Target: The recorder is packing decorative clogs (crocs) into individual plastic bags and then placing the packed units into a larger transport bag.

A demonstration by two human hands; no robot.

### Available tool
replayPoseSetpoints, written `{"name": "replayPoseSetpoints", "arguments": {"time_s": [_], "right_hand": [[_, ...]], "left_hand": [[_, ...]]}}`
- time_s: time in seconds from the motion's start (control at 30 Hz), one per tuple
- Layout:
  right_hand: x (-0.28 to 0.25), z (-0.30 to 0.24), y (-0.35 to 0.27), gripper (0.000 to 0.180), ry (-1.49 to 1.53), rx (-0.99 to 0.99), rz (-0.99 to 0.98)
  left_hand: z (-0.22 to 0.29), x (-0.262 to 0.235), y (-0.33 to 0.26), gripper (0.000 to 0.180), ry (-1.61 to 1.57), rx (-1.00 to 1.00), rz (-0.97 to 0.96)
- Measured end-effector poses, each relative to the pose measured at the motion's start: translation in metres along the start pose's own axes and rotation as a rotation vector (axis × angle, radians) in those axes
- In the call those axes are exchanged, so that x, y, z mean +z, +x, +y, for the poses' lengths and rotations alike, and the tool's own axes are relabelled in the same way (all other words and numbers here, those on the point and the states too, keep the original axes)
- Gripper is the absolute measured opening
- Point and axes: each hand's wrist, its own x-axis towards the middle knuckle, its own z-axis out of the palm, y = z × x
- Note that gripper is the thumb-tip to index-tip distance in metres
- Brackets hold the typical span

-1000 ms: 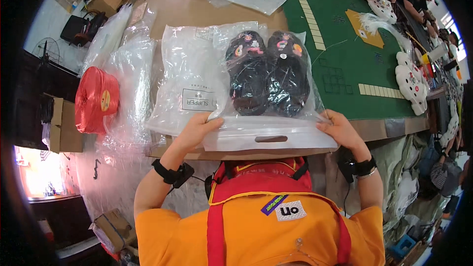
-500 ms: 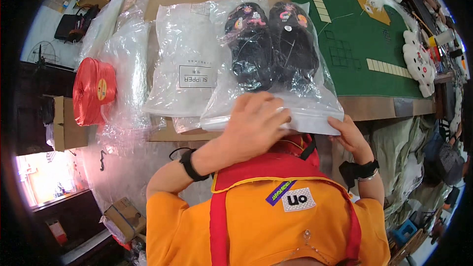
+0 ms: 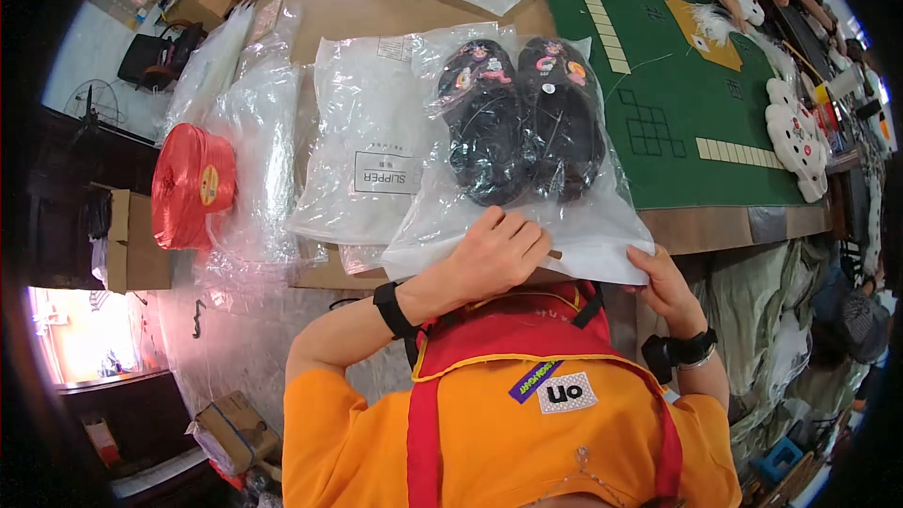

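A busy workshop, seen from above: a long wooden counter [image 3: 376, 9] half covered by a green cutting mat [image 3: 696, 85], with other workers' hands at its far end. At the near edge the person's left hand [image 3: 494, 254] lies curled, knuckles up, pressing on the mouth edge of a clear plastic bag [image 3: 527, 216], while the right hand [image 3: 663, 277] pinches the bag's near right corner, apparently to keep the strip taut so the opening can be pressed flat; whether it is already sealed cannot be told. Inside the bag, just beyond the left hand, lie a pair of black clogs [image 3: 522, 122] side by side, toes away from the person, each dotted with small coloured charms. Left of the bag, partly under it, rests a stack of empty white-backed bags [image 3: 367, 150] bearing a printed label. Further left of the bag lie loose clear film [image 3: 254, 160] and a red spool of twine [image 3: 193, 183]. Far to the right of the bag, white clogs [image 3: 795, 136] sit at the mat's edge.
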Motion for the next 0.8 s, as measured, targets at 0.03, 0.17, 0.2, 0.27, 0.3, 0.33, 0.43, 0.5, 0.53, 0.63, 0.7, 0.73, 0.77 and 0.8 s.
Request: {"name": "replayPoseSetpoints", "arguments": {"time_s": [0.03, 0.17, 0.2, 0.27, 0.3, 0.33, 0.43, 0.5, 0.53, 0.63, 0.7, 0.73, 0.77, 0.8], "right_hand": [[-0.002, 0.001, 0.001, 0.03, -0.002, -0.002, 0.0], [0.001, -0.002, 0.003, 0.032, 0.065, -0.073, -0.003], [0.006, -0.003, 0.001, 0.033, 0.05, -0.123, 0.069], [0.012, -0.001, -0.003, 0.033, 0.039, -0.105, 0.069], [0.011, -0.002, -0.003, 0.034, 0.028, -0.08, 0.065], [0.007, 0.002, 0.0, 0.032, 0.03, -0.059, 0.065], [0.004, 0.013, 0.01, 0.029, 0.107, -0.026, -0.031], [0.02, 0.008, 0.007, 0.028, 0.092, -0.028, -0.052], [0.023, 0.009, 0.008, 0.028, 0.128, 0.004, -0.071], [0.018, 0.004, 0.003, 0.029, 0.119, -0.039, -0.045], [0.011, 0.007, 0.004, 0.03, 0.089, -0.044, -0.04], [0.011, 0.005, 0.003, 0.03, 0.091, -0.048, -0.042], [0.012, 0.003, 0.002, 0.029, 0.104, -0.055, -0.037], [0.013, 0.002, 0.002, 0.028, 0.115, -0.062, -0.032]], "left_hand": [[0.0, 0.0, 0.0, 0.017, -0.008, 0.004, 0.019], [0.0, -0.003, 0.004, 0.018, 0.012, 0.015, -0.026], [-0.002, -0.001, 0.005, 0.018, -0.015, 0.029, -0.051], [-0.003, -0.002, 0.002, 0.018, -0.049, 0.065, -0.058], [-0.004, -0.004, -0.001, 0.018, -0.037, 0.044, -0.073], [-0.002, -0.004, 0.001, 0.019, -0.033, 0.029, -0.081], [0.009, -0.003, 0.014, 0.018, -0.069, 0.028, 0.044], [0.014, -0.001, 0.021, 0.017, -0.001, 0.073, 0.001], [0.016, 0.001, 0.023, 0.017, -0.01, 0.099, 0.019], [0.017, 0.008, 0.027, 0.007, -0.049, 0.079, 0.007], [0.013, 0.011, 0.028, 0.007, -0.023, 0.096, -0.018], [0.011, 0.012, 0.027, 0.007, 0.001, 0.098, -0.056], [0.009, 0.011, 0.025, 0.007, 0.006, 0.1, -0.057], [0.007, 0.011, 0.024, 0.006, 0.008, 0.105, -0.088]]}}
